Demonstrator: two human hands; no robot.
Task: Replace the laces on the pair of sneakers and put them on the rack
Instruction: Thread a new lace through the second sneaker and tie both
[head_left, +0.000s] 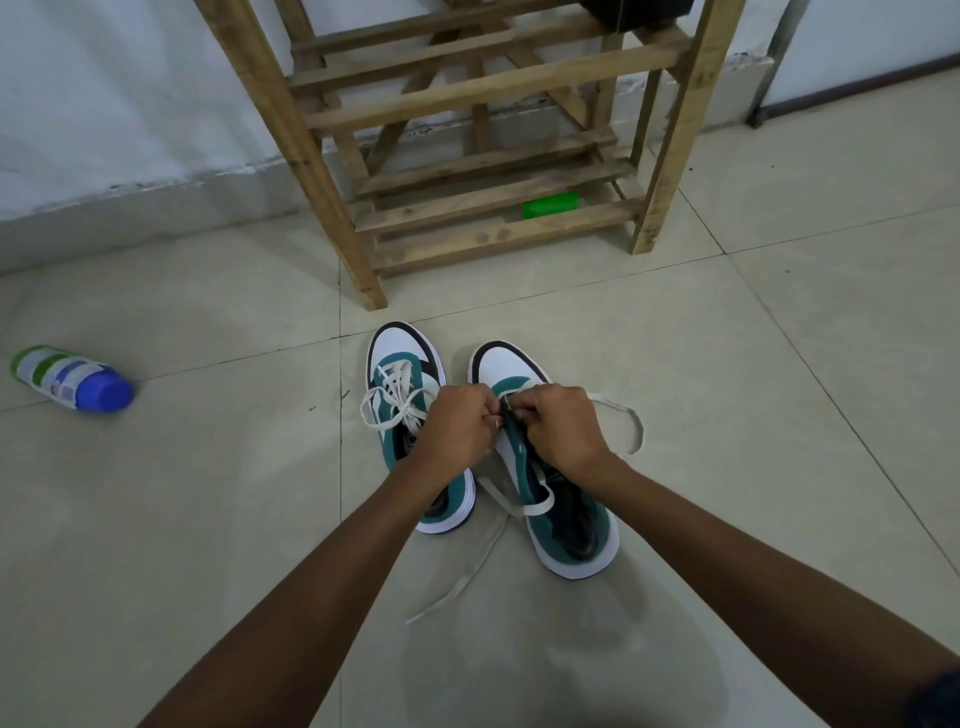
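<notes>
Two white and teal sneakers stand side by side on the tiled floor, toes toward the wooden rack (332, 208). The left sneaker (402, 364) is laced and tied with a white bow. Over the right sneaker (566, 525) both hands meet at the front eyelets. My left hand (460, 426) and my right hand (563, 428) pinch the white lace (631, 431) there. One lace end loops out to the right; the other end trails across the shoe's opening and onto the floor toward me.
A green cylinder (550, 205) lies on the rack's lowest shelf. A white bottle with a blue cap (72, 379) lies on its side on the floor at the left. A white wall runs behind the rack.
</notes>
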